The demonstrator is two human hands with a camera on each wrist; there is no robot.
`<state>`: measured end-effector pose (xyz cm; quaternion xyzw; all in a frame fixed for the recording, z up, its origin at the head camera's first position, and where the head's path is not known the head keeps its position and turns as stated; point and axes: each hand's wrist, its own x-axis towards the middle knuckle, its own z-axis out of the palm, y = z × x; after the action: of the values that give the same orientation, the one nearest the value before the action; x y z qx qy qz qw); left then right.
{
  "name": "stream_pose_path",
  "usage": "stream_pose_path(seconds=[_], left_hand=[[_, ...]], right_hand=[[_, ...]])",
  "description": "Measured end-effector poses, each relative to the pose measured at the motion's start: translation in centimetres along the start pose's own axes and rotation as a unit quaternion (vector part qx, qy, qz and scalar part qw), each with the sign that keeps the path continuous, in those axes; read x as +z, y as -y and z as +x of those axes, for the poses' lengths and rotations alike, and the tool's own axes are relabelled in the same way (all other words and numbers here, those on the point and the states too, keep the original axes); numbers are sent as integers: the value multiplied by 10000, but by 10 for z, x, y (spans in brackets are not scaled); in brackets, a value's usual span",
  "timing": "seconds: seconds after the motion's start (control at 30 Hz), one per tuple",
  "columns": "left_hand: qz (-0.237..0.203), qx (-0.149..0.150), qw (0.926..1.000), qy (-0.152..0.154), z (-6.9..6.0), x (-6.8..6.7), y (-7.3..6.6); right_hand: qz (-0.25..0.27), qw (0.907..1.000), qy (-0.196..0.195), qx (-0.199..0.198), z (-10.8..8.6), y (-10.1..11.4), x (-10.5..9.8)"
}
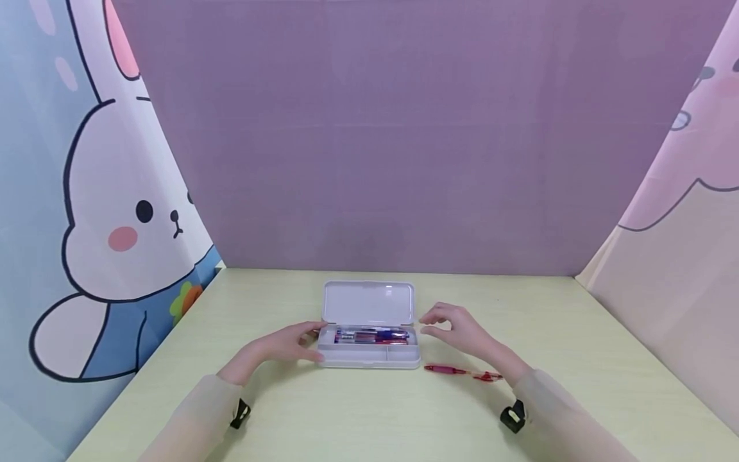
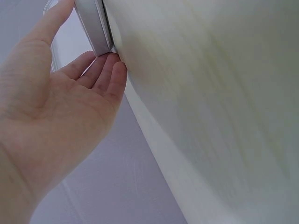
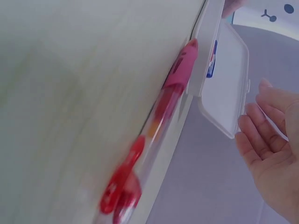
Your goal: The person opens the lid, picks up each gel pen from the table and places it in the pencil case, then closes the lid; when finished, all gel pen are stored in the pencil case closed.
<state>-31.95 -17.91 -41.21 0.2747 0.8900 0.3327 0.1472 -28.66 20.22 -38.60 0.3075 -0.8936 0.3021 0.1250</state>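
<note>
A white pencil case lies on the table with its lid raised at the back. Several pens, blue and red among them, fill its rear compartment. At the case's left end, my left hand holds it, thumb at the front corner and fingers farther back; the left wrist view shows the fingertips against the case wall. To the right of the case, my right hand hovers with loosely bent fingers and nothing in them. Below that hand lies a red pen with a clear barrel.
The pale wooden table runs back to a purple cloth wall. Cartoon-printed curtains stand at the left and right. The case's front compartment is divided by a small partition.
</note>
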Motion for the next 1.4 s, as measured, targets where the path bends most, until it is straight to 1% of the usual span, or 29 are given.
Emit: stream_pose_path(seconds=[0.23,0.47,0.57,0.7,0.8,0.97,1.27,1.4], left_hand=[[-27,-28,10000,1,0,-1,0],[-57,71,10000,23,1,1,1],[-39,99,9999,28,1,1,1],[-45,55,10000,15,1,0,1],[-51,23,10000,8,1,0,1],[-12,72,10000,18,0,0,0],[-14,-55,10000,-1,0,0,-1],[-6,34,10000,-2,0,1,1]], right_hand=[[-79,9999,-101,-101,-11,-7,-7],[-184,9998,-68,101,-25,-10,-16],[-213,9997,-83,96,-33,-11,-21],[-236,9996,-144,75,-41,-13,-26],[-274,9994,-226,3,-47,-15,-29],[-323,9987,-312,-234,-57,-18,-35],[-174,9988,-91,-440,-75,-16,-42],[-167,9989,-49,-432,-80,-18,-44]])
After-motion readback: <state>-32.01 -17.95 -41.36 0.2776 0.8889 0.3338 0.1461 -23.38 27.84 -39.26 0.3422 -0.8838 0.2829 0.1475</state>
